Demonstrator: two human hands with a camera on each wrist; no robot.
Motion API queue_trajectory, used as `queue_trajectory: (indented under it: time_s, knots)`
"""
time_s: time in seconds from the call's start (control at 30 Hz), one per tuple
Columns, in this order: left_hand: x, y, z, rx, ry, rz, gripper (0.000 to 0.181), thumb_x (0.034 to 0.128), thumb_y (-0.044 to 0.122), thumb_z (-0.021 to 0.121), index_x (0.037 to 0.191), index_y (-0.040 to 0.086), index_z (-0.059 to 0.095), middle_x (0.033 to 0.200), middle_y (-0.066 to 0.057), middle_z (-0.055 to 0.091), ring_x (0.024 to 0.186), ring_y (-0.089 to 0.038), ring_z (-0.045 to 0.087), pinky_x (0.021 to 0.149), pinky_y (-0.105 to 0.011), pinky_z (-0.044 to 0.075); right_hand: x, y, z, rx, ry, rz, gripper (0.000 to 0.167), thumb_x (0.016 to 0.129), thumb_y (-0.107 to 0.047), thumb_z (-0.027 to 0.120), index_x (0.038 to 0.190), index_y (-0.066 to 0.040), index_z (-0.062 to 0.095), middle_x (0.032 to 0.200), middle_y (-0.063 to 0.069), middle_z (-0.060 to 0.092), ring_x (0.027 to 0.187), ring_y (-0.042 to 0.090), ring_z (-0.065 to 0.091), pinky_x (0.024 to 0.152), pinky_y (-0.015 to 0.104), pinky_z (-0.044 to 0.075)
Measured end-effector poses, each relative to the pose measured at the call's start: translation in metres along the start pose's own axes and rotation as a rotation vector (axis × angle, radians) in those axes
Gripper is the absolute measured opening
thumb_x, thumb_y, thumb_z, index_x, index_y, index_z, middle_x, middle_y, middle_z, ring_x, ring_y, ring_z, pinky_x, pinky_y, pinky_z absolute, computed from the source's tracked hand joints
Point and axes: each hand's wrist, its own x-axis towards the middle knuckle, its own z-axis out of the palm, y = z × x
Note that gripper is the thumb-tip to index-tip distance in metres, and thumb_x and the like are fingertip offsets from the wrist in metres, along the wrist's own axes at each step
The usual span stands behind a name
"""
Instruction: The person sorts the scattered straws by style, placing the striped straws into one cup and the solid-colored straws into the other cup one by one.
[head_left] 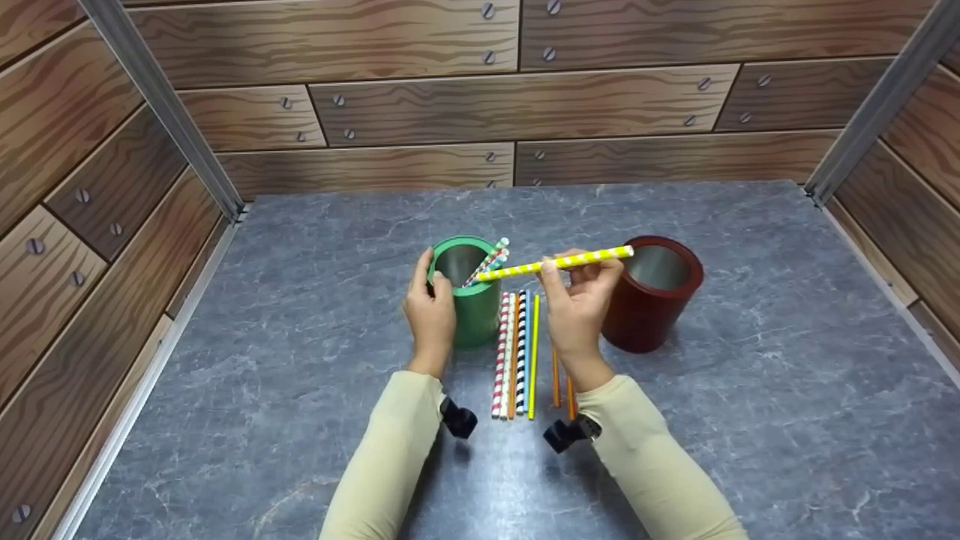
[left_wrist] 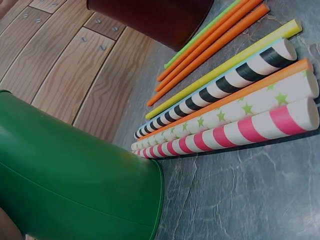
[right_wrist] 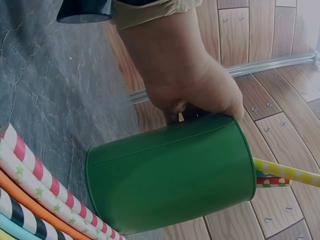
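Note:
My left hand (head_left: 431, 315) grips the left side of a green cylindrical cup (head_left: 476, 322), thumb at the rim. Several patterned paper straws (head_left: 500, 251) stand in that cup, leaning right. Between thumb and fingers, my right hand (head_left: 581, 315) pinches a yellow paper straw with white spots (head_left: 589, 258). It is held nearly level, its left end at the mouth of the green cup. Whether that end is inside the rim I cannot tell. The right wrist view shows the green cup (right_wrist: 170, 170) tilted in the frame, with the yellow straw (right_wrist: 292, 173) beyond its rim.
A dark red cup (head_left: 641, 322) stands right of my right hand. Between the forearms lies a row of straws, including pink-striped (left_wrist: 215, 140), black-striped (left_wrist: 220, 87) and yellow (left_wrist: 225, 67) ones. Orange straws (left_wrist: 210, 55) and a green one (left_wrist: 200, 36) lie beside it. Wood-patterned walls (head_left: 450, 112) surround the table.

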Motion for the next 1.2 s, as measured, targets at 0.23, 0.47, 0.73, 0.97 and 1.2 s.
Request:
queue_trajectory:
  time_s: [0.23,0.47,0.73,0.97,1.2]
  knots:
    - [0.0,-0.002,0.0,0.003,-0.008,-0.008,0.041,0.0932,0.013,0.043,0.134,0.012,0.051,0.076,-0.009,0.053,0.05,-0.01,0.033,0.052,-0.027,0.032,0.001,0.01,0.001,-0.136,-0.058,-0.059,0.038,0.081,0.015,0.054,0.109,-0.002,0.034,0.096,0.005,0.05,0.088,0.016,0.057,0.075,0.028,0.053]
    - [0.0,-0.001,0.0,0.012,-0.005,-0.006,0.041,0.0931,0.013,0.043,0.134,0.011,0.051,0.081,-0.012,0.056,0.051,-0.011,0.033,0.053,-0.027,0.033,-0.002,0.018,0.004,-0.234,-0.109,-0.05,0.037,0.084,0.014,0.053,0.113,0.008,0.032,0.096,0.007,0.049,0.09,0.014,0.058,0.077,0.029,0.053]
    - [0.0,-0.002,0.0,-0.008,-0.008,-0.004,0.041,0.0932,0.012,0.043,0.133,0.01,0.051,0.091,-0.012,0.061,0.054,-0.012,0.035,0.055,-0.027,0.034,-0.003,0.021,0.006,-0.363,-0.195,-0.022,0.032,0.088,0.006,0.054,0.112,0.009,0.033,0.097,0.022,0.051,0.091,0.015,0.059,0.075,0.027,0.053]
    - [0.001,-0.001,0.001,-0.003,0.002,-0.008,0.041,0.0923,0.013,0.044,0.132,0.009,0.052,0.122,-0.012,0.059,0.076,-0.019,0.051,0.071,-0.034,0.043,-0.003,0.023,0.009,-0.496,-0.266,0.009,0.024,0.087,0.002,0.058,0.106,0.007,0.045,0.096,0.021,0.059,0.09,0.024,0.061,0.069,0.021,0.051]
    - [0.001,-0.002,0.001,0.004,0.011,-0.004,0.04,0.0918,0.012,0.045,0.131,0.008,0.053,0.127,-0.012,0.057,0.09,-0.023,0.055,0.077,-0.039,0.045,-0.003,0.023,0.01,-0.573,-0.323,0.11,0.019,0.087,0.0,0.059,0.104,0.006,0.054,0.098,0.02,0.061,0.093,0.027,0.062,0.072,0.026,0.051]
